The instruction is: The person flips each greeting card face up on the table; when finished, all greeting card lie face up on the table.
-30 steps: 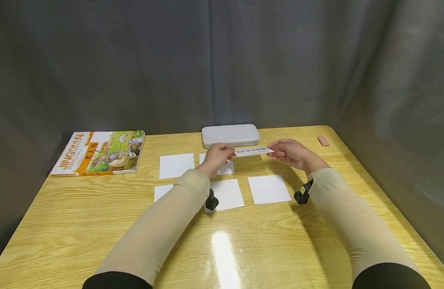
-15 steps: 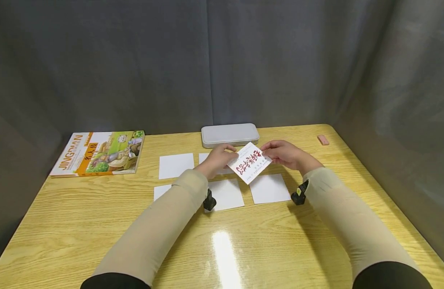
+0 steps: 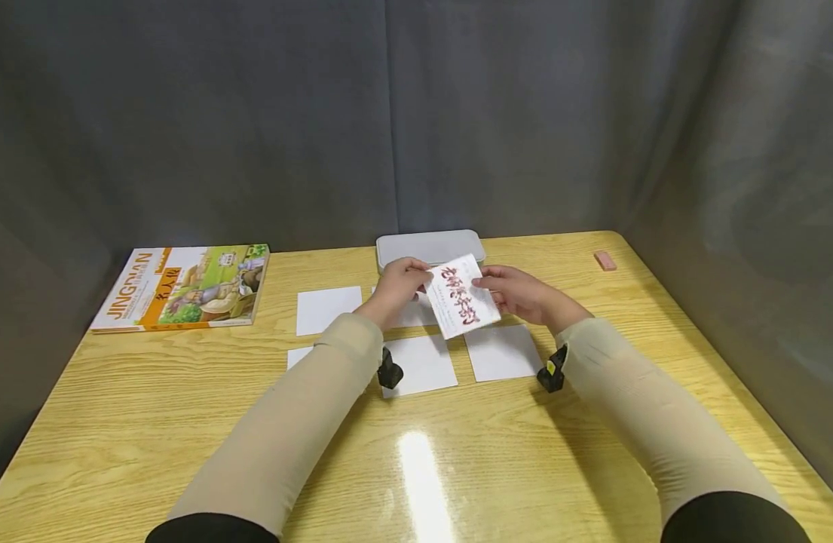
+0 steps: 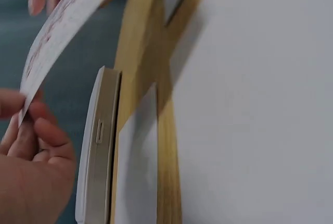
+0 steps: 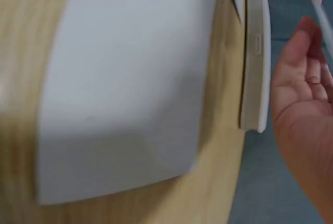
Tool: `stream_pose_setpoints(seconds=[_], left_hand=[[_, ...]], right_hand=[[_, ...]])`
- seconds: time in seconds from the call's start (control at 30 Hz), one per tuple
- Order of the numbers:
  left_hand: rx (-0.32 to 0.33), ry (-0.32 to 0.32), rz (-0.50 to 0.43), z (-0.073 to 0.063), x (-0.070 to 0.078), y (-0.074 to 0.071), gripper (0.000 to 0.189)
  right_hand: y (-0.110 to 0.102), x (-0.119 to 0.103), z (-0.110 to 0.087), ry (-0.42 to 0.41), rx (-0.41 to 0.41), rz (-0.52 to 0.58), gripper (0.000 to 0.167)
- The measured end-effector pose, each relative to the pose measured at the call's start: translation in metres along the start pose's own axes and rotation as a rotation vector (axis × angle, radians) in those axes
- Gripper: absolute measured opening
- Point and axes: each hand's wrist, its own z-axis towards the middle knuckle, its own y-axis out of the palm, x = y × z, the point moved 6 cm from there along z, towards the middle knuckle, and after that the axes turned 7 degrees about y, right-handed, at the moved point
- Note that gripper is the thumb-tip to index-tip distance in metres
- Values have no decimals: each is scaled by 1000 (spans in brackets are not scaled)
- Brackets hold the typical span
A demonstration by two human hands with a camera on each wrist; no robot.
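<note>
A white card with red handwriting-like characters is held above the table, its printed face tilted toward the head camera. My left hand pinches the card's left edge; in the left wrist view those fingers bend close around its lower corner. On the opposite side, my right hand holds the right edge, thumb over the printed face and other fingers behind. The right wrist view shows that hand's palm beside the blurred card. Plain white cards lie underneath in two rows, partly covered by my left arm.
Behind the cards stands a flat white case. A thick picture-covered book lies at the left rear of the wooden table. A small pink block sits at the right rear. Grey curtains close off the back and sides.
The card has gone from nearly edge-on to facing the head camera and has turned so its writing slants downward to the right. Both hands have shifted slightly left, the right hand closer to the left.
</note>
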Motion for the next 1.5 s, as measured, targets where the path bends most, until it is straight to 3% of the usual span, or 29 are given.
stream_pose_setpoints(seconds=[0.1,0.17,0.33,0.43,0.6,0.73,0.87,1.0,1.07,1.23,1.5], left_hand=[[144,-4,-137,2,0,-12,12],[190,-10,-184,2,-1,-16,9],[175,-37,-200,0,-7,-13,6],[133,-37,-145,-3,-9,-7,6],[-39,-13,106,-7,-12,5,17],[-185,94,476,-12,-7,17,35],[-359,218,878,-19,-1,36,47],[-508,279,1123,-22,-3,54,54],[-553,290,1191,-22,-6,59,52],[-632,287,1257,-22,-13,68,50],[-655,265,1273,-21,-15,73,56]], right_hand=[[-5,5,-1,-2,23,103,28],[-8,6,-1,-14,52,155,19],[-15,8,0,-33,151,234,8],[-20,8,-1,-28,197,226,8],[-36,10,-7,-16,257,57,19],[-55,19,-9,19,263,-79,28],[-70,29,-7,75,274,-119,31],[-75,30,-5,103,320,-172,32],[-74,29,-3,107,348,-216,32],[-72,27,2,118,429,-377,28],[-73,23,9,149,551,-648,24]])
